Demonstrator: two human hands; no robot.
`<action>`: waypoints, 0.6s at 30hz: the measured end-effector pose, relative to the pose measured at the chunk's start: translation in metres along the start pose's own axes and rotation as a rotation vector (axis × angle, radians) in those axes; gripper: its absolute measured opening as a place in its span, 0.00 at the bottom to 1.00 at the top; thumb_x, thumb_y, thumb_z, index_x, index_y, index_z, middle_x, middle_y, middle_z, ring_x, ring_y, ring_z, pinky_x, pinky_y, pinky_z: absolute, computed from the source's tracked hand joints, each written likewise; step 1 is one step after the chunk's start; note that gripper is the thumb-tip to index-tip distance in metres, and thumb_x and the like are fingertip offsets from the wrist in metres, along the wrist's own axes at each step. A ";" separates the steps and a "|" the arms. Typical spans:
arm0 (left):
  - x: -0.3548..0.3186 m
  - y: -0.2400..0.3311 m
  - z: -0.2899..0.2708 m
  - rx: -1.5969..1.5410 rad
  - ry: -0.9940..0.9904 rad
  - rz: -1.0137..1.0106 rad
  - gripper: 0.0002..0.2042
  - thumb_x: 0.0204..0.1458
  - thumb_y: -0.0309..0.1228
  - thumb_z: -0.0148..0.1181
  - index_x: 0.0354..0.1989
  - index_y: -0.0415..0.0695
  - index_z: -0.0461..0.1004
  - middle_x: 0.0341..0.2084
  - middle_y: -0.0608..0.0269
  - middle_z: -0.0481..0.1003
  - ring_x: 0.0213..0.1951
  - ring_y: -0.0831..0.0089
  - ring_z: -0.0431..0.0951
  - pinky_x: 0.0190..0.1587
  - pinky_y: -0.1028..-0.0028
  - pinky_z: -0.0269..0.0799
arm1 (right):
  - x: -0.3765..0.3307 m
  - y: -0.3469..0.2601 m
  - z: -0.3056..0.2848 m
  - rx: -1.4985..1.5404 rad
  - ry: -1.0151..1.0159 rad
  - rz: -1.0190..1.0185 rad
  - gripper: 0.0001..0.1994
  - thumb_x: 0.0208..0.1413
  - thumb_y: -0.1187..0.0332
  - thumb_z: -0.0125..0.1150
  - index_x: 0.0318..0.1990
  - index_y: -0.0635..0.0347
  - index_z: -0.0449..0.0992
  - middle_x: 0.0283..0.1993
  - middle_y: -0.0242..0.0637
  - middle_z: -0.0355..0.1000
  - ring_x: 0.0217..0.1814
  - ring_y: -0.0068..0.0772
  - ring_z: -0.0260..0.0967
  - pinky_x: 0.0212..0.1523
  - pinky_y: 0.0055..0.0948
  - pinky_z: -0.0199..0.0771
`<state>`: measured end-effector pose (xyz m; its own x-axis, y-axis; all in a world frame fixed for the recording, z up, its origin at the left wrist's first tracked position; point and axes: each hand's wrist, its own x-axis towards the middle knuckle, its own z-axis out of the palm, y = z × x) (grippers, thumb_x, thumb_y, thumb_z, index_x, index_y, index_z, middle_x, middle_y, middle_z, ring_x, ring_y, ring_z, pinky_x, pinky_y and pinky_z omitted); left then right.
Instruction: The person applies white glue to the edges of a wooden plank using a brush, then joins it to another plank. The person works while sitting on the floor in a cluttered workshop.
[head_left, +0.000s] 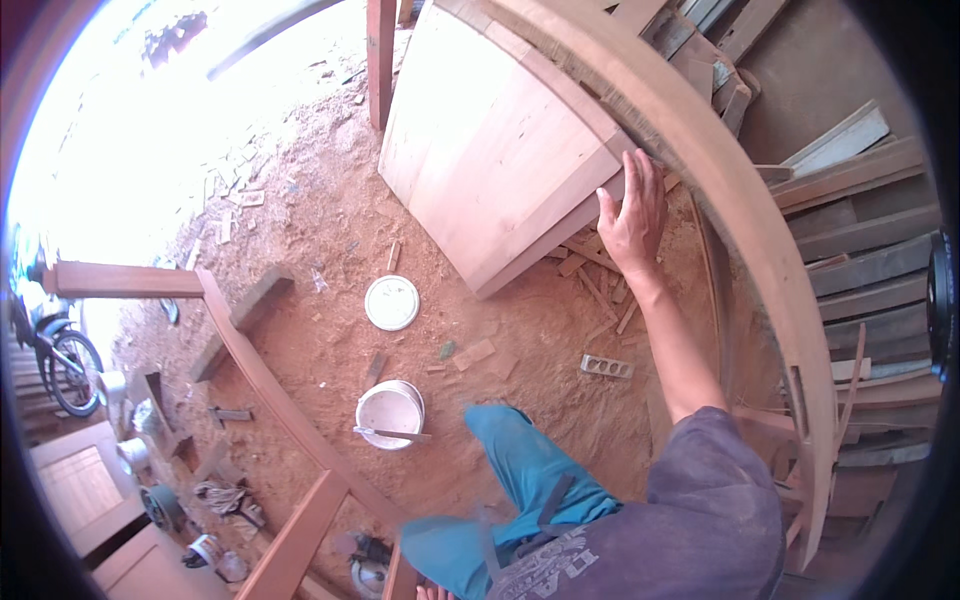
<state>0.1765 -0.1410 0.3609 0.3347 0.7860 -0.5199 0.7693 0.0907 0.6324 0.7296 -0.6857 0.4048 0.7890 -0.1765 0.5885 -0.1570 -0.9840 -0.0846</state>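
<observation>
closest in is the person's own purple shirt (700, 520) and a bent knee in teal trousers (520, 470), filling the lower middle and cut off by the bottom edge. from there the right hand (633, 215) stretches up, fingers spread flat and loose against the corner of a big pale wooden panel (490, 150), which leans tilted on the red dirt floor (330, 230); it presses rather than clasps, nothing closed inside it. the panel's upper part runs out of the picture. a long curved wooden frame (730, 200) sweeps just beside the hand and down the right side, bent further by the lens. stacked planks (860, 260) sit behind it, partly hidden. the left hand is not visible. lower down stands a white bucket (390, 412) with a stick across its rim, and its round white lid (391, 302) lies apart on the dirt. bits at the left edge are too blurred to name.
</observation>
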 end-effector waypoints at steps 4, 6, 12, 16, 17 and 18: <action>0.007 0.076 -0.023 -0.039 -0.253 0.015 0.31 0.76 0.56 0.54 0.65 0.35 0.74 0.48 0.46 0.85 0.42 0.58 0.89 0.45 0.66 0.85 | 0.029 0.013 -0.009 -0.085 -0.064 0.164 0.45 0.65 0.62 0.74 0.85 0.59 0.57 0.83 0.58 0.61 0.85 0.67 0.58 0.82 0.61 0.61; 0.013 0.126 -0.030 -0.104 -0.408 -0.045 0.36 0.75 0.57 0.55 0.81 0.50 0.53 0.70 0.45 0.68 0.57 0.49 0.84 0.57 0.57 0.84 | 0.032 0.009 -0.004 -0.091 -0.069 0.203 0.45 0.64 0.62 0.75 0.84 0.62 0.57 0.83 0.59 0.62 0.85 0.67 0.58 0.81 0.62 0.63; -0.010 0.237 -0.018 -0.167 -0.433 -0.185 0.35 0.74 0.44 0.66 0.83 0.44 0.59 0.72 0.52 0.74 0.58 0.57 0.86 0.51 0.60 0.85 | 0.048 -0.020 0.006 0.081 -0.101 0.344 0.27 0.63 0.67 0.74 0.67 0.58 0.74 0.67 0.55 0.75 0.71 0.62 0.72 0.69 0.60 0.71; 0.006 0.295 0.021 -0.115 -0.567 -0.148 0.32 0.74 0.41 0.66 0.80 0.41 0.63 0.67 0.53 0.78 0.55 0.59 0.87 0.48 0.65 0.85 | 0.038 -0.068 -0.033 0.090 -0.110 0.314 0.13 0.67 0.72 0.68 0.56 0.56 0.76 0.54 0.49 0.75 0.58 0.54 0.75 0.54 0.53 0.79; 0.011 0.317 0.036 -0.101 -0.605 -0.124 0.32 0.74 0.40 0.66 0.80 0.40 0.64 0.67 0.53 0.79 0.54 0.60 0.87 0.48 0.66 0.85 | 0.035 -0.085 -0.040 0.106 -0.161 0.300 0.11 0.69 0.72 0.66 0.56 0.57 0.76 0.53 0.49 0.74 0.57 0.51 0.75 0.53 0.48 0.81; 0.022 0.336 0.053 -0.092 -0.667 -0.063 0.31 0.74 0.40 0.66 0.79 0.40 0.65 0.65 0.54 0.80 0.54 0.62 0.87 0.48 0.67 0.85 | 0.031 -0.103 -0.050 0.137 -0.230 0.346 0.10 0.71 0.72 0.65 0.56 0.57 0.77 0.53 0.47 0.73 0.56 0.48 0.75 0.54 0.44 0.82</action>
<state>0.4709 -0.1256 0.5318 0.5775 0.2347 -0.7819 0.7588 0.1992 0.6202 0.7412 -0.5883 0.4720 0.8179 -0.4822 0.3140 -0.3672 -0.8575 -0.3604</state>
